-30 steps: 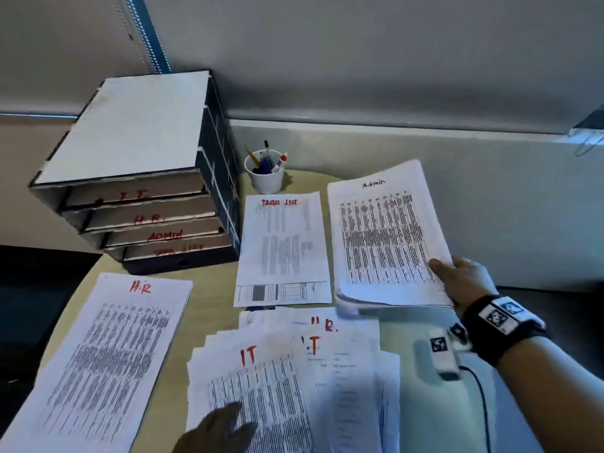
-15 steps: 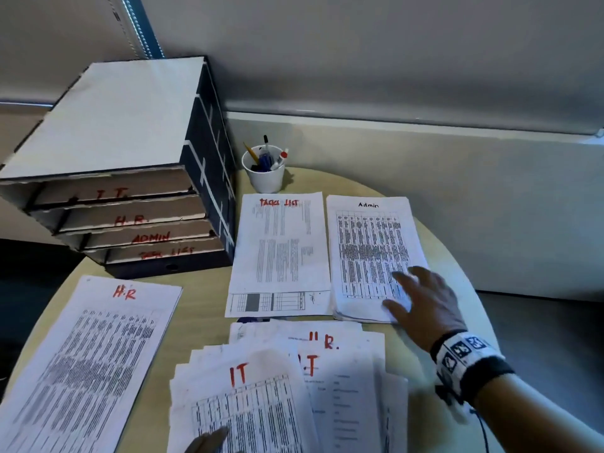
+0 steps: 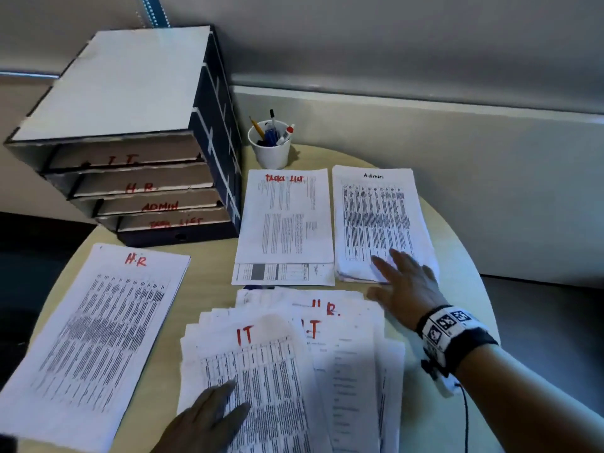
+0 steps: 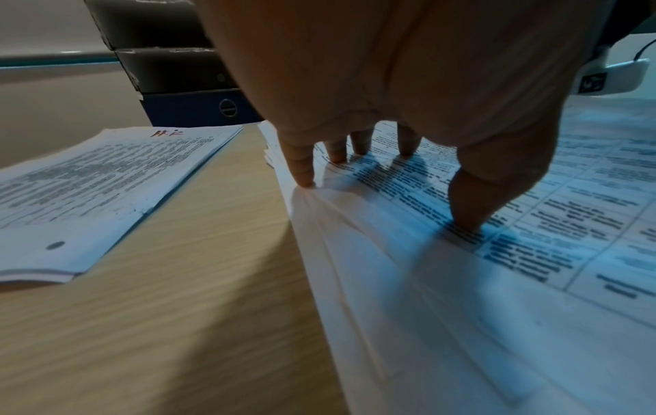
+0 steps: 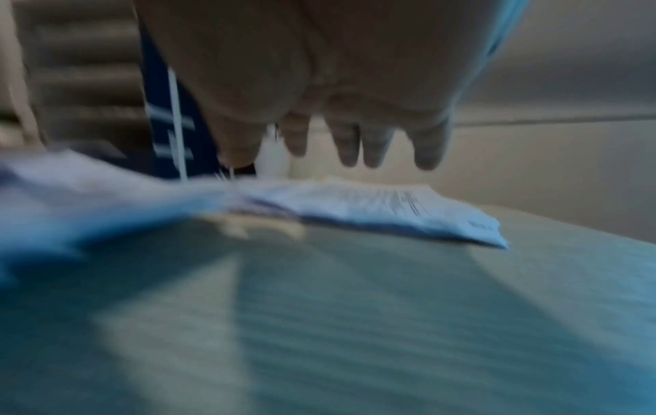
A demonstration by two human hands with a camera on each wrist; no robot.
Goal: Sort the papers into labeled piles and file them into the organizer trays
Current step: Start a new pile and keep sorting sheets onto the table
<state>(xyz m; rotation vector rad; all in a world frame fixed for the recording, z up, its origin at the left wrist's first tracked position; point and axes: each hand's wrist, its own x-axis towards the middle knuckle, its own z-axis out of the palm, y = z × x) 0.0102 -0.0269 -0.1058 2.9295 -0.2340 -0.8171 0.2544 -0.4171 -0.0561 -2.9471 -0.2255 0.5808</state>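
Four paper piles lie on the round table: an Admin pile (image 3: 379, 220), a Tasks List pile (image 3: 284, 220), an H.R pile (image 3: 94, 335) and a fanned unsorted stack (image 3: 294, 371) with an IT sheet on top. My right hand (image 3: 392, 276) hovers open with spread fingers (image 5: 426, 151) over the near edge of the Admin pile (image 5: 390, 210), holding nothing. My left hand (image 3: 212, 416) presses its straight fingertips (image 4: 305, 174) onto the IT sheet (image 4: 497, 224). The organizer (image 3: 137, 158) with trays labeled I.T., H.R., ADMIN and TASK LIST stands at the back left.
A white cup (image 3: 271, 148) of pens stands behind the Tasks List pile, beside the organizer. A grey partition wall (image 3: 457, 158) runs along the back. The table edge (image 3: 474, 273) curves close to my right hand. Bare wood (image 4: 177, 280) shows between the H.R pile and the fanned stack.
My right hand set the Admin pile flat on the table, let go, and has drawn back toward the near edge. My left hand slid further up onto the IT sheet.
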